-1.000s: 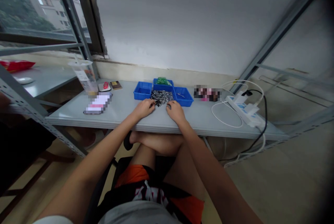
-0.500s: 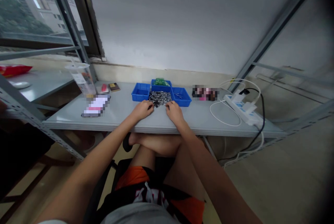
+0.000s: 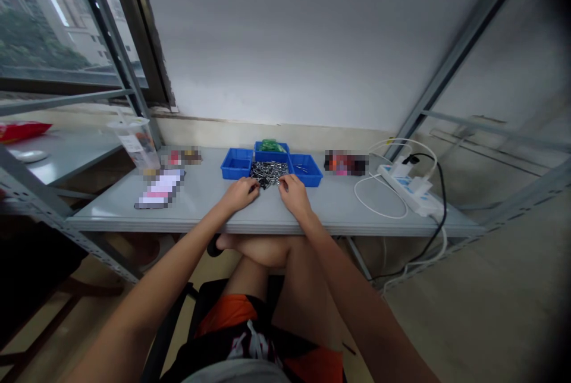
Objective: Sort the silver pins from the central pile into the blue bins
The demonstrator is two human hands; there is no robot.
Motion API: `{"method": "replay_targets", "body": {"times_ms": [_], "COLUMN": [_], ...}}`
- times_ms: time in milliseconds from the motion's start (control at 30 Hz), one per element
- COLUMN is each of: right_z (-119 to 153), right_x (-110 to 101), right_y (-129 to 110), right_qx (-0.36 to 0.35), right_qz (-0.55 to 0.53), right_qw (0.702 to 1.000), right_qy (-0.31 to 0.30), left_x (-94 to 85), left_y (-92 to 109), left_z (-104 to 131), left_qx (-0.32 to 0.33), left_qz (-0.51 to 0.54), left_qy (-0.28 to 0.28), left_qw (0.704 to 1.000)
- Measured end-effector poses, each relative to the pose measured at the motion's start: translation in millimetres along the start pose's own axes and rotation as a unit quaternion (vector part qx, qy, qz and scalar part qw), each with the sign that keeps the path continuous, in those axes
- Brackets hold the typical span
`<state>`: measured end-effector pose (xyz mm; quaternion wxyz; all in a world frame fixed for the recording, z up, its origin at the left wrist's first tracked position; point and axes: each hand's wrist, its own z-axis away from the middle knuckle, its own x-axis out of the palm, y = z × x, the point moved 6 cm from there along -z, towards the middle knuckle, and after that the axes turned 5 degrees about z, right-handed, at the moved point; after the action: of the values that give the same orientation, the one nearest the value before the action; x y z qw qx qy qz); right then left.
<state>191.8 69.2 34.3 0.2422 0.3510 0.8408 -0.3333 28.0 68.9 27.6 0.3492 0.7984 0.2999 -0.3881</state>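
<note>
White lettering shows on the shorts (image 3: 312, 365) nearer the body than the hands, partly hidden by the drawstring and too cut off to read. The cup (image 3: 136, 145), well to the left of the left hand (image 3: 242, 192), bears a pale label whose print is too small to make out. The phone (image 3: 159, 188), between cup and left hand, has its screen blurred.

Both hands rest at a smooth grey table (image 3: 267, 216) with a ridged front edge. Beyond them rises a plain pale wall (image 3: 289, 44); a window (image 3: 44, 32) is far off to the left, with buildings and trees outside. Well right of the right hand (image 3: 293, 194) lies a white power strip (image 3: 408, 192) with plugs and cables.

The metal pieces (image 3: 270, 172) lie heaped just ahead of and between the hands, hemmed by the left tray (image 3: 236, 172), back tray (image 3: 271, 157) and right tray (image 3: 307, 181), all blue. Slim pieces point every way; the heap is longer from left to right. Each hand's fingers are curled narrowly at its near edge; whether they pinch a piece cannot be told.
</note>
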Motion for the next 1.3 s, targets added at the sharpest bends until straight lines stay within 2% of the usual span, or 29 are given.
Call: {"method": "replay_targets", "body": {"times_ms": [133, 300, 467, 533, 667, 733, 1133, 1300], "right_z": [0.1, 2.8, 4.1, 3.4, 1.6, 1.2, 1.8, 1.5], "right_x": [3.0, 18.3, 25.4, 25.1, 22.7, 22.6, 17.4, 18.7], "right_y": [-2.2, 3.0, 7.5, 8.6, 7.9, 4.7, -6.7, -8.3], "right_qx": [0.0, 0.027, 0.053, 0.058, 0.048, 0.03, -0.006, -0.023], "right_qz": [-0.129, -0.3, -0.372, -0.354, -0.232, -0.191, -0.122, -0.111], "right_qw": [0.991, 0.949, 0.918, 0.925, 0.963, 0.972, 0.98, 0.979], "right_qy": [-0.035, -0.097, -0.124, -0.126, -0.127, -0.134, -0.159, -0.167], "left_x": [-1.9, 0.5, 2.0, 1.7, -0.3, -0.9, -5.4, -4.2], "left_y": [2.3, 6.8, 9.3, 9.7, 8.3, 8.2, 9.5, 10.2], "left_z": [1.0, 1.7, 1.8, 1.9, 1.4, 1.2, 2.8, 3.6], "left_qx": [-0.001, 0.033, 0.06, 0.064, 0.057, 0.06, 0.059, 0.063], "left_qz": [0.053, 0.072, 0.069, 0.068, 0.055, 0.049, 0.06, 0.077], "left_qy": [-0.001, -0.033, -0.048, -0.046, -0.028, -0.023, 0.004, -0.012], "left_qw": [0.999, 0.996, 0.995, 0.995, 0.996, 0.997, 0.996, 0.995]}}
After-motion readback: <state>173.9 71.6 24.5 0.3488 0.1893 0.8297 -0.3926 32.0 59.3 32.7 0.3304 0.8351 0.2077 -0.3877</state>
